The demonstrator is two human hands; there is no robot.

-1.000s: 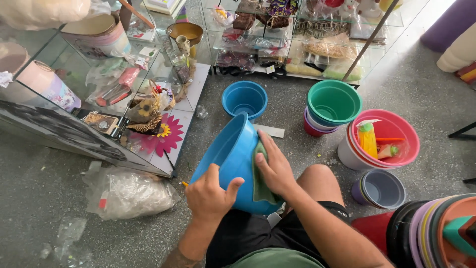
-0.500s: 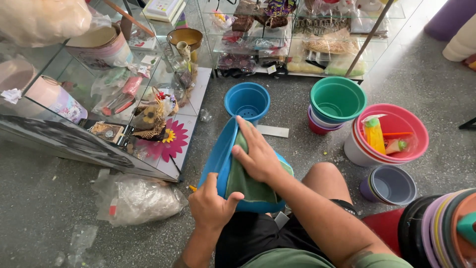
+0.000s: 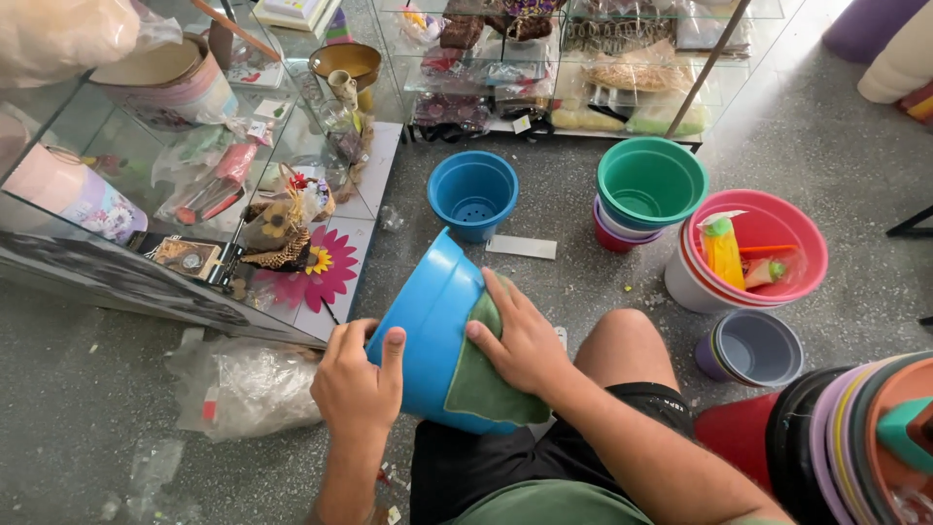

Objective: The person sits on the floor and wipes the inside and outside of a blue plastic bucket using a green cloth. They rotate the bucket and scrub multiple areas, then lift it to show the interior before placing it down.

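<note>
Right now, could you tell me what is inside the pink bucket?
The pink bucket holds a yellow bagged item, a small green-and-red piece and an orange stick. Its bottom beneath them is hidden.

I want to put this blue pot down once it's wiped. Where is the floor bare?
Bare floor lies between the small blue pot, the green pot stack and the knee. More lies at lower left, past the plastic bag. The right is crowded: pink bucket, grey pots, stacked pots.
</note>
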